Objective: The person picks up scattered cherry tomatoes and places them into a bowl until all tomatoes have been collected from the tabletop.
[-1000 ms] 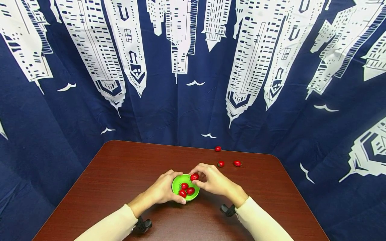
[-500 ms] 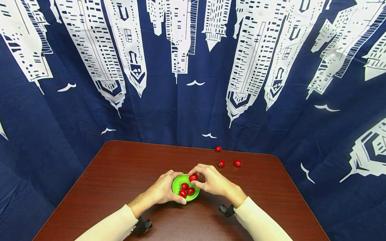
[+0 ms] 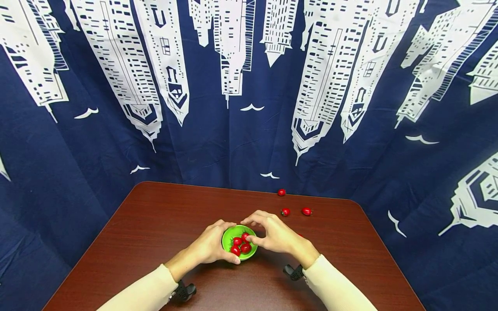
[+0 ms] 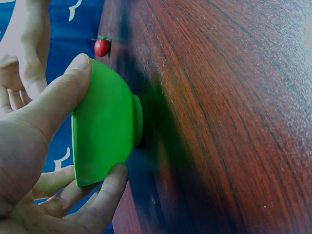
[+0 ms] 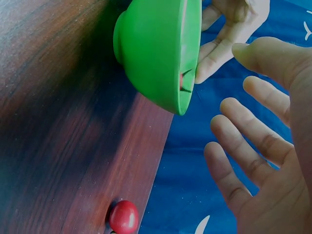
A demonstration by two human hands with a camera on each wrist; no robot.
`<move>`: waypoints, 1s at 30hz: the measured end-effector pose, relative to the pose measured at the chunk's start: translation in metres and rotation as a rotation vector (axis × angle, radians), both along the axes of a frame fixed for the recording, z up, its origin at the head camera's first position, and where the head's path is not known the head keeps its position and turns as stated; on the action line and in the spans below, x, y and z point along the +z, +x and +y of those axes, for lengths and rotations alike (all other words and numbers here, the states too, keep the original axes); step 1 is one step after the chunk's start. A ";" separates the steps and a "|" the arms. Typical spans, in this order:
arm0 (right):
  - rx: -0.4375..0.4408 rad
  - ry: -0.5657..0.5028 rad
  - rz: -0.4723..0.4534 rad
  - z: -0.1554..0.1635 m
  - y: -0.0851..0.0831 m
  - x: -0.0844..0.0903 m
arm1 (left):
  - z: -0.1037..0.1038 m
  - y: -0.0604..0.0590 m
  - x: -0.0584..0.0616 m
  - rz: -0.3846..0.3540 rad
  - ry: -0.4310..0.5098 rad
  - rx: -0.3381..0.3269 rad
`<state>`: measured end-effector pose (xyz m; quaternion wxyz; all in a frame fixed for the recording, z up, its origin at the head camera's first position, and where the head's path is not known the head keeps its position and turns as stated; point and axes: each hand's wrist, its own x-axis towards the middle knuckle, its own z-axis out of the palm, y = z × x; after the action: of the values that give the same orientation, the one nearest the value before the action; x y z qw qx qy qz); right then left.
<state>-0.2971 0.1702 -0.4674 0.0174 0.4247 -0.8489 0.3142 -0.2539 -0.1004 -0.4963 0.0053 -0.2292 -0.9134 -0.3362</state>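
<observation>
Green bowl [image 3: 239, 242] stood on the brown table [image 3: 155, 220], near the front edge, about midway along it. Left hand [image 3: 210, 244] gripped the bowl from its left side: thumb [image 4: 58, 97] curled over the rim, fingers wrapped under the far side of the wall. Right hand [image 3: 274, 235] hovered just right of the bowl, fingers spread apart and relaxed [image 5: 243, 126], clamped on nothing.

Four small red tomatoes [image 3: 240, 244] lay in the bowl, touching one another. Three loose tomatoes [image 3: 285, 211] sat near the table's back edge, right of centre, well apart from the bowl; one more [image 5: 124, 217] lay on the table close by the right hand.

Judged handling: tomatoes looked light, smooth and glossy, likely to roll and slip; best pinched lightly across the middle between thumb and fingertips, not by the green stem. Bowl seemed light, stiff plastic on a small foot [image 4: 138, 119], apt to slide unless held at the rim.
</observation>
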 end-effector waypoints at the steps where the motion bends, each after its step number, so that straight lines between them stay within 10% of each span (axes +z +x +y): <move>1: 0.000 -0.001 0.001 0.000 0.000 0.000 | 0.000 0.000 0.000 -0.002 0.002 -0.001; 30: -0.047 0.006 0.114 0.023 0.008 0.001 | 0.001 -0.001 -0.002 -0.030 0.022 0.004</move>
<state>-0.2892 0.1936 -0.4663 0.0718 0.4221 -0.8571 0.2863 -0.2546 -0.0991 -0.4979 -0.0049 -0.2221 -0.9101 -0.3497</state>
